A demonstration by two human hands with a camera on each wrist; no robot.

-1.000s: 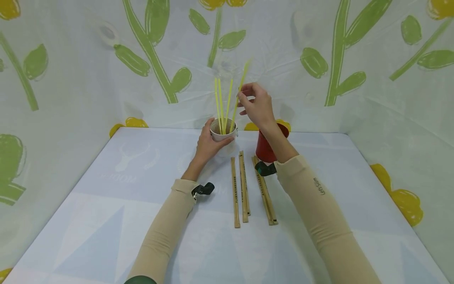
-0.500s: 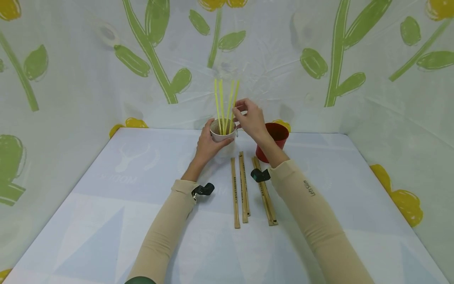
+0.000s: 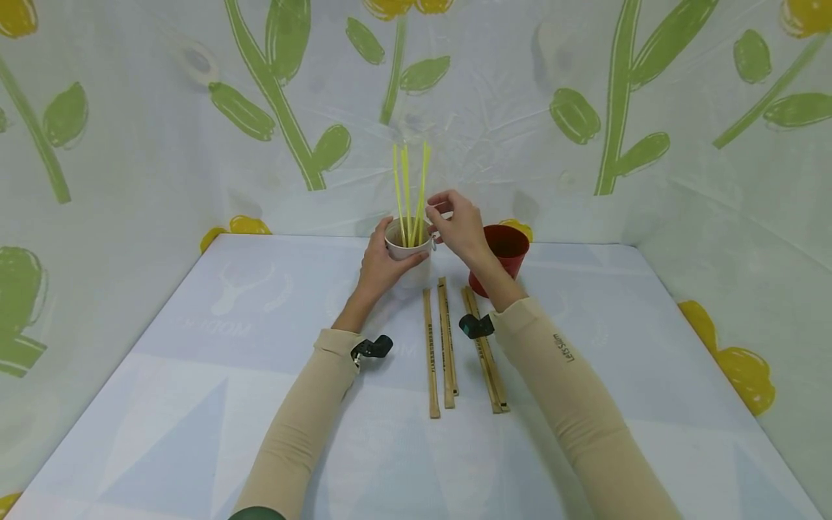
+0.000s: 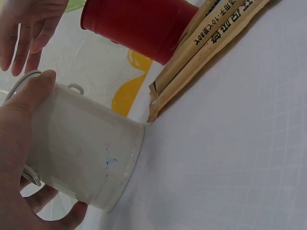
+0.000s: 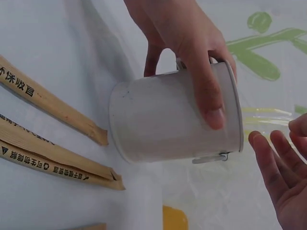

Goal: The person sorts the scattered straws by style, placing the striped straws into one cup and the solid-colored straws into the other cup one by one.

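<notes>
Head view has a white pail (image 4: 81, 139) upright at the middle of the worktop (image 3: 195, 361), close to the far edge. The person's left hand (image 3: 382, 267) grips it round the side, thumb on the near wall just under the rim and fingers curled behind. Several thin yellow straws (image 3: 422, 188) stand in the pail, their tops rising well above the rim; they overlap too much to count surely. The right hand (image 3: 461, 225) hangs just beside the straws and the rim, toward the right edge, its fingers loosely bent and holding nothing. A red pail (image 4: 134, 26) stands upright near the far edge, right of the white one, partly hidden by the right forearm. Between the pails and the near edge lie long brown paper packets: a single one (image 3: 431, 354) leftmost, an overlapping pair (image 3: 447, 347) beside it, and more overlapping packets (image 3: 489, 361) to the right, below the red pail.
</notes>
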